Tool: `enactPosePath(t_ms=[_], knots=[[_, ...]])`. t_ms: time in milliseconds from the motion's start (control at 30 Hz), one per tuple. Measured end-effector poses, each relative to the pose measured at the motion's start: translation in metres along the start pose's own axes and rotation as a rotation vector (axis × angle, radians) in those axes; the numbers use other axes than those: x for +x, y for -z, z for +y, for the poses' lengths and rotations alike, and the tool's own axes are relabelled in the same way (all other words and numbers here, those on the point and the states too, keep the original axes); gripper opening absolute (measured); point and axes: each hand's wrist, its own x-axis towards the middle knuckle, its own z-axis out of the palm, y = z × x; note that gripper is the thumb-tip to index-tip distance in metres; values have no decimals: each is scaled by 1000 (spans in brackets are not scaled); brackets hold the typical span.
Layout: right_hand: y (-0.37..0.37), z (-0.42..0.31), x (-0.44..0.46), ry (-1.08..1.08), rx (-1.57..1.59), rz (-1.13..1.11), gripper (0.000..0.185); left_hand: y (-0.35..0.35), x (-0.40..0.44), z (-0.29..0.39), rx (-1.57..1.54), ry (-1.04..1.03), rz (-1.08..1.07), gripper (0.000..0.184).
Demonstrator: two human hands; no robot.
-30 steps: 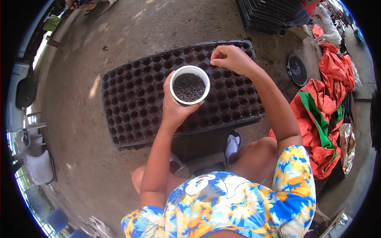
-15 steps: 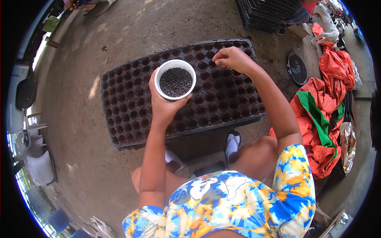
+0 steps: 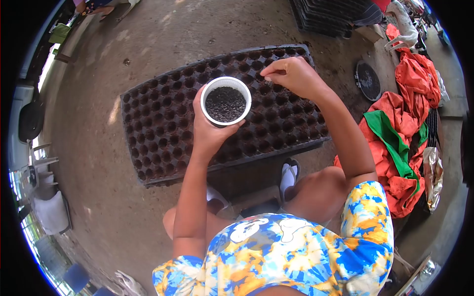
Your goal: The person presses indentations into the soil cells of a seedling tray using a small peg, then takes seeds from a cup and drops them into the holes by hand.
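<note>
Left hand clamps the cup; one tilt could spill those dark grains! Right hand, fingertips together near the tray's far edge, contents hidden.

Over the left part of the tray, a hand can come down from above or in from the floor on that side. A narrower gap runs between the cup and the right hand. The cup and left hand cover the middle cells; the right forearm crosses the right end. Knees and feet crowd the near side, red cloth the floor beyond that forearm, and a stack stands past the far right corner
</note>
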Motion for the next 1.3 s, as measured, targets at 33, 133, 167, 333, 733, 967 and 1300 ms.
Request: enactPosePath(t_ms=[33, 133, 167, 333, 733, 967, 1300], knots=[[3, -23, -6, 77, 18, -12, 18, -3, -1, -1, 19, 6, -20, 100], [-25, -49, -15, 316, -171, -120, 15, -17, -5, 1, -9, 64, -72, 102], [-40, -52, -17, 373, -371, -96, 15, -21, -6, 1, 33, 53, -80, 103], [-42, -49, -13, 313, -243, -113, 15, -27, -9, 6, 47, 103, -95, 104], [-14, -41, -6, 91, 276, -120, 13, -19, -7, -1, 30, 38, -60, 101], [-19, 22, 3, -153, 96, -55, 18, -6, -2, -7, -34, 22, -5, 100], [-17, 7, -24, -94, -27, 14, 19, -7, -3, -13, 14, 12, -8, 101]])
